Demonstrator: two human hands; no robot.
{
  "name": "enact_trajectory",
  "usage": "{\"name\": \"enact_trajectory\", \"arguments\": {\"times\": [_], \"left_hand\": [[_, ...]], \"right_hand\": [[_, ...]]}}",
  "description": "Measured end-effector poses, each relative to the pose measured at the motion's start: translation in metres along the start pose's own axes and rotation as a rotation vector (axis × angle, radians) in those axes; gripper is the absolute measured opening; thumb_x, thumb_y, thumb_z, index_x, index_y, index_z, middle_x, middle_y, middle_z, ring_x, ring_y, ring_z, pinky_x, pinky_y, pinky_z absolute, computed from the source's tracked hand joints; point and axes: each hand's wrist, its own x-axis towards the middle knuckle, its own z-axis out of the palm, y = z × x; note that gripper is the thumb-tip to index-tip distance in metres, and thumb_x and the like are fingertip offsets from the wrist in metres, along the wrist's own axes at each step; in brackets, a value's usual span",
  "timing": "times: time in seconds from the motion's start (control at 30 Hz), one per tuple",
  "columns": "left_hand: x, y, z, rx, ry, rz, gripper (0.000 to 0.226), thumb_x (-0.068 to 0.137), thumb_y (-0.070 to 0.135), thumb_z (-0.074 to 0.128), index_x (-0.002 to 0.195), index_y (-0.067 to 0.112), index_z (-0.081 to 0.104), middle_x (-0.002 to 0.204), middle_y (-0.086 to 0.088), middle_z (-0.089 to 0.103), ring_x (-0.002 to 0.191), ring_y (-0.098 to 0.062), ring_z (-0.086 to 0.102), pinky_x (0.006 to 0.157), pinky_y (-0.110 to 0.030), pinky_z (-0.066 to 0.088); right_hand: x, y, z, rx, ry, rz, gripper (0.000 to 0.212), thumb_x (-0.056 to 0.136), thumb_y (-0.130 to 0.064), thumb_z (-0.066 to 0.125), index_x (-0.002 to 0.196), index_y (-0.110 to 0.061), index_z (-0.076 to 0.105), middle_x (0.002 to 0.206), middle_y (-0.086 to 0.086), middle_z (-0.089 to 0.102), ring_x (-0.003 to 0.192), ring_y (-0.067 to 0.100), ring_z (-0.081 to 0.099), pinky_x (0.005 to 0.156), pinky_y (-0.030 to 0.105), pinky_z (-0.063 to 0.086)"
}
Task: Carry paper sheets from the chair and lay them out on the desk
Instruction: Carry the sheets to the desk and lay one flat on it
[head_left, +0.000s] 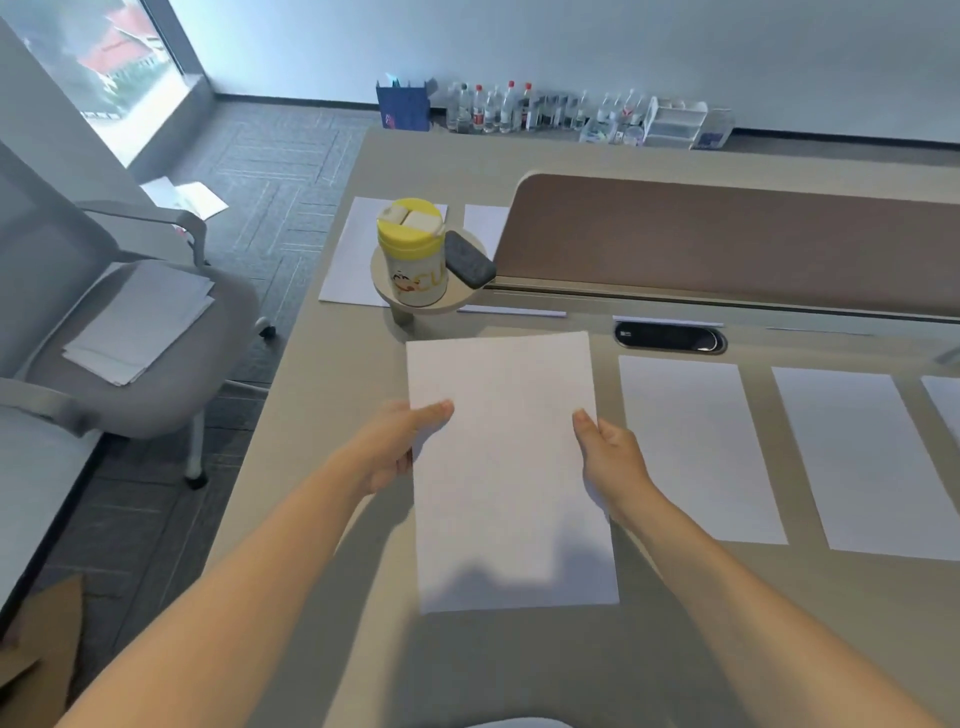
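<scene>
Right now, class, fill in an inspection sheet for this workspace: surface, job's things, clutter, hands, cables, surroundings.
Surface: beige desk, with a divider at the back.
Job's things: one sheet held over the desk; laid sheets in a row to its right, more beside the divider; stack on the chair.
Clutter: canister and dark case on a round shelf.
Hands: left hand and right hand each pinch a side edge of the sheet.
Cables: nothing seen; one cable port in the desk.
Surroundings: window; bottles along the wall.
</scene>
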Motion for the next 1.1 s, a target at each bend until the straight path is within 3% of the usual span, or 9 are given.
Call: {"name": "enact_trajectory", "arguments": {"times": [0.1, 0.17, 0.23, 0.37, 0.5, 0.63, 0.73, 0.83, 1.1], "left_hand": [[0.028, -0.025, -0.004, 0.098, 0.022, -0.130, 0.018, 0.097, 0.023, 0.063, 0.103, 0.006, 0.063, 0.086, -0.005, 0.073, 0.076, -0.020, 0.066, 0.081, -0.036, 0.054], [0.048, -0.032, -0.003, 0.120, 0.053, -0.156, 0.015, 0.094, 0.021, 0.062, 0.102, 0.008, 0.064, 0.086, -0.007, 0.070, 0.074, -0.022, 0.061, 0.077, -0.036, 0.051], [0.068, -0.032, 0.000, 0.145, 0.100, -0.142, 0.013, 0.091, 0.020, 0.060, 0.095, 0.010, 0.068, 0.085, -0.011, 0.066, 0.072, -0.022, 0.055, 0.072, -0.035, 0.044], [0.108, -0.030, 0.009, 0.188, 0.192, -0.105, 0.015, 0.090, 0.017, 0.057, 0.088, 0.005, 0.066, 0.077, -0.018, 0.063, 0.069, -0.022, 0.056, 0.066, -0.037, 0.044], [0.141, -0.033, 0.014, 0.259, 0.193, -0.086, 0.020, 0.091, 0.015, 0.055, 0.091, -0.004, 0.064, 0.075, -0.011, 0.058, 0.067, -0.020, 0.053, 0.059, -0.032, 0.041], [0.156, -0.038, 0.014, 0.297, 0.193, -0.095, 0.018, 0.084, 0.026, 0.056, 0.076, 0.010, 0.061, 0.071, -0.009, 0.053, 0.067, -0.019, 0.049, 0.061, -0.032, 0.037], [0.157, -0.035, 0.015, 0.371, 0.241, -0.063, 0.033, 0.086, 0.024, 0.057, 0.059, 0.019, 0.039, 0.061, -0.004, 0.038, 0.058, -0.016, 0.038, 0.058, -0.028, 0.029], [0.159, -0.036, 0.014, 0.430, 0.269, -0.045, 0.040, 0.088, 0.016, 0.054, 0.055, 0.022, 0.031, 0.059, -0.002, 0.032, 0.056, -0.018, 0.029, 0.054, -0.031, 0.018], [0.156, -0.041, 0.016, 0.419, 0.245, -0.055, 0.010, 0.070, 0.020, 0.047, 0.065, 0.018, 0.039, 0.068, -0.004, 0.034, 0.064, -0.018, 0.031, 0.062, -0.033, 0.021]], "right_hand": [[0.021, 0.006, 0.000, -0.063, 0.013, 0.105, 0.044, 0.102, -0.045, 0.045, 0.097, -0.008, 0.068, 0.085, -0.003, 0.071, 0.080, 0.012, 0.065, 0.073, 0.021, 0.047], [0.040, 0.007, 0.004, -0.050, 0.023, 0.138, 0.038, 0.103, -0.040, 0.045, 0.081, -0.015, 0.064, 0.060, -0.015, 0.061, 0.057, 0.003, 0.055, 0.054, 0.016, 0.043], [0.059, 0.007, 0.009, -0.012, 0.054, 0.148, 0.036, 0.103, -0.034, 0.049, 0.075, -0.016, 0.062, 0.056, -0.016, 0.059, 0.055, 0.002, 0.055, 0.048, 0.013, 0.042], [0.096, 0.007, 0.013, -0.153, 0.121, 0.196, 0.040, 0.101, -0.037, 0.046, 0.070, -0.012, 0.051, 0.070, -0.001, 0.048, 0.060, 0.013, 0.041, 0.053, 0.026, 0.032], [0.122, 0.012, 0.011, -0.232, 0.106, 0.251, 0.049, 0.103, -0.042, 0.041, 0.108, 0.001, 0.064, 0.090, 0.010, 0.056, 0.083, 0.027, 0.053, 0.069, 0.033, 0.042], [0.137, 0.020, 0.011, -0.292, 0.106, 0.293, 0.031, 0.100, -0.038, 0.045, 0.079, -0.016, 0.049, 0.074, 0.002, 0.042, 0.067, 0.019, 0.039, 0.058, 0.030, 0.029], [0.139, 0.028, 0.009, -0.358, 0.161, 0.319, 0.039, 0.096, -0.037, 0.050, 0.067, -0.020, 0.032, 0.065, -0.001, 0.035, 0.057, 0.017, 0.033, 0.054, 0.029, 0.026], [0.137, 0.031, 0.009, -0.403, 0.180, 0.318, 0.043, 0.095, -0.036, 0.051, 0.063, -0.021, 0.026, 0.061, -0.001, 0.030, 0.054, 0.017, 0.030, 0.053, 0.028, 0.024], [0.138, 0.032, 0.012, -0.449, 0.142, 0.314, 0.038, 0.095, -0.039, 0.050, 0.068, -0.020, 0.031, 0.067, -0.001, 0.034, 0.058, 0.017, 0.033, 0.055, 0.029, 0.027]]}}
